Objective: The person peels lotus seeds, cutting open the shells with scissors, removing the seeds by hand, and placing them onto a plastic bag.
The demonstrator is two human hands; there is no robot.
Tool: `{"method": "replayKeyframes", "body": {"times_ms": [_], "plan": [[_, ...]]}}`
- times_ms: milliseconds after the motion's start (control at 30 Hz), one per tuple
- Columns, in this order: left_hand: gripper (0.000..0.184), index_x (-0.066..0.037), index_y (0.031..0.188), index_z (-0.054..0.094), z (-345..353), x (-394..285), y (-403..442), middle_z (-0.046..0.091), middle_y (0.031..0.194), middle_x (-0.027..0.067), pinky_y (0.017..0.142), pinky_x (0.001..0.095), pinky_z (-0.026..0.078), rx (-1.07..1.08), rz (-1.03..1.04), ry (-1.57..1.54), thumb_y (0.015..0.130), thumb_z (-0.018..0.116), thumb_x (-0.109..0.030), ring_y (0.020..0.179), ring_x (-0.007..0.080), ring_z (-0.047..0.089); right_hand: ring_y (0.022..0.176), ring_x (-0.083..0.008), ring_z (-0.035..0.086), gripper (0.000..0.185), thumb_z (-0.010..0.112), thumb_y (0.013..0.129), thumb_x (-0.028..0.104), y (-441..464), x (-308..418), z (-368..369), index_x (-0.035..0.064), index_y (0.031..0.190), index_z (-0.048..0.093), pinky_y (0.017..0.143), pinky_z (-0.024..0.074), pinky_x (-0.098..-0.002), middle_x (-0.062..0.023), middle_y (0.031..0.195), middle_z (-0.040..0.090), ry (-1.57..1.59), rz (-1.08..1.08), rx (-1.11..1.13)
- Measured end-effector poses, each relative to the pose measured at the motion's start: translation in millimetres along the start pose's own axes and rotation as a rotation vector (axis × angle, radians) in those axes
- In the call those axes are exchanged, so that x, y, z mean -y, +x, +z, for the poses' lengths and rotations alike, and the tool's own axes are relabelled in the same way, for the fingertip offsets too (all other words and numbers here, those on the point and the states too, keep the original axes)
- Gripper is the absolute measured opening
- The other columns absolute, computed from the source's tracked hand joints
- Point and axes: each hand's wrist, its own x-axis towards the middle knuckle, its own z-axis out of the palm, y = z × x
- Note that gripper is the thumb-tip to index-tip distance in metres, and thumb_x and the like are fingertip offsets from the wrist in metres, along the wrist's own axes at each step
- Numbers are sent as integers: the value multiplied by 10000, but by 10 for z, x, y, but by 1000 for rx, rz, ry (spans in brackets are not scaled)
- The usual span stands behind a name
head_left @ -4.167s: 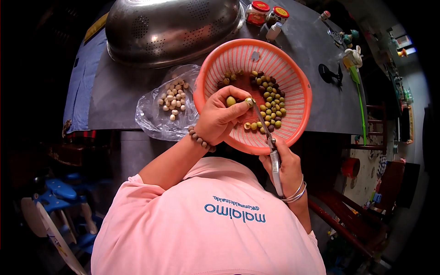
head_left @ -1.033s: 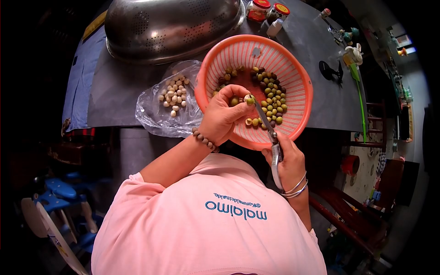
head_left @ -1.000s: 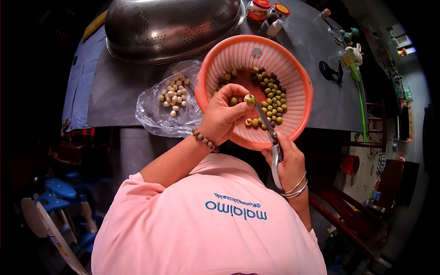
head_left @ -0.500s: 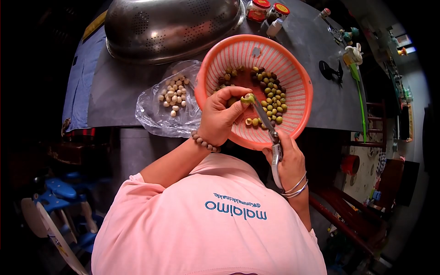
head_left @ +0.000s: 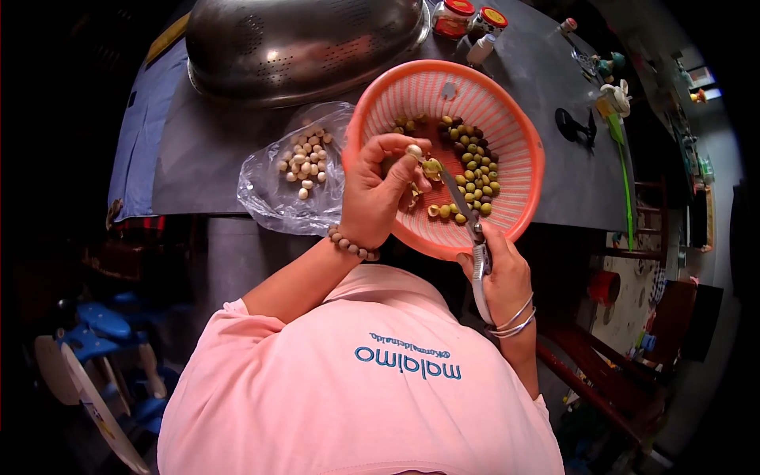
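My left hand [head_left: 376, 178] pinches a pale peeled seed [head_left: 413, 150], which looks like a lotus seed, between thumb and forefinger over the basket. Just beside it, a split green husk [head_left: 432, 169] sits by the tip of the metal shears [head_left: 463, 202]. Those shears are in my right hand [head_left: 503, 277], its fingers wrapped round the silver handle. Below both hands is the coral plastic basket [head_left: 532, 170], holding many green and brown unpeeled seeds [head_left: 479, 170]. To the left, a clear plastic bag [head_left: 257, 186] holds pale peeled seeds [head_left: 303, 162].
A large perforated metal colander [head_left: 309, 51] lies upside down at the back of the grey table [head_left: 198, 178]. Red-lidded jars [head_left: 453, 17] and a small white bottle [head_left: 480, 49] stand behind the basket. A black stand [head_left: 575, 127] is on the right.
The pale seed has come out of its green husk and is now between my left fingertips. The husk has separated and hangs lower, near the blade tip.
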Motion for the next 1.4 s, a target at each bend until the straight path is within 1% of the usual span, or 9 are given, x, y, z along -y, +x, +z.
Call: {"method": "replayKeyframes", "body": {"times_ms": [133,333,467,933,1100,1200,1267,1333,1400], "plan": [[152,-44,1059,515,-29,-166,33,619,991,53,466,154,418,-27,83,-26,926,529,-116,637,31,572,766,-341,610,470,723,728,128,27,-9,18,51,1145,519,646,489,-388,-168,884,601,-59,-46,-4],[164,-11,1074,490,-106,-156,36,616,978,67,599,170,482,308,36,458,913,513,-28,689,52,582,792,-350,609,478,720,722,105,56,36,3,39,1148,514,660,485,-389,-171,903,606,-140,-62,53],[160,-16,1012,536,-121,-106,101,589,865,46,583,194,470,204,209,602,864,593,-31,672,70,577,801,-356,605,474,717,722,105,36,38,-25,39,1148,520,665,487,-391,-170,905,606,-163,-64,62],[183,-11,1060,597,-652,-458,178,611,870,16,567,172,449,-3,193,692,883,555,-18,652,43,550,725,-354,600,481,721,718,105,-53,-68,-130,69,1156,526,611,480,-403,-165,834,588,-33,14,1],[249,-14,1052,599,-1138,-569,56,611,933,86,681,281,498,-10,219,1303,818,546,54,808,174,617,716,-343,601,509,727,705,93,-21,-87,-132,57,1166,514,612,482,-394,-166,836,589,-34,-26,-36],[272,-9,1051,599,-1081,-578,30,612,934,99,740,307,500,-104,137,1272,800,532,72,893,222,622,726,-339,605,508,727,709,101,-9,-66,-157,47,1165,510,620,484,-389,-162,847,594,-28,-14,-48],[207,-6,1020,593,-1000,-556,46,596,909,80,648,263,487,-75,125,1162,821,548,28,799,146,602,733,-334,607,506,728,709,104,-15,-74,-166,40,1162,510,627,486,-385,-160,852,596,-40,-13,-53],[149,-19,988,573,-808,-586,54,566,892,50,555,197,423,-20,-229,523,839,570,-25,714,57,529,728,-334,605,509,731,706,103,-22,-74,-168,45,1161,511,624,485,-387,-159,847,596,-29,-10,-62],[174,-47,1005,530,-594,-552,57,534,923,26,514,151,349,-1,-294,344,839,584,-51,679,7,454,721,-333,605,511,733,704,105,-34,-96,-153,51,1161,511,617,484,-389,-157,839,594,-20,-6,-66]]}}
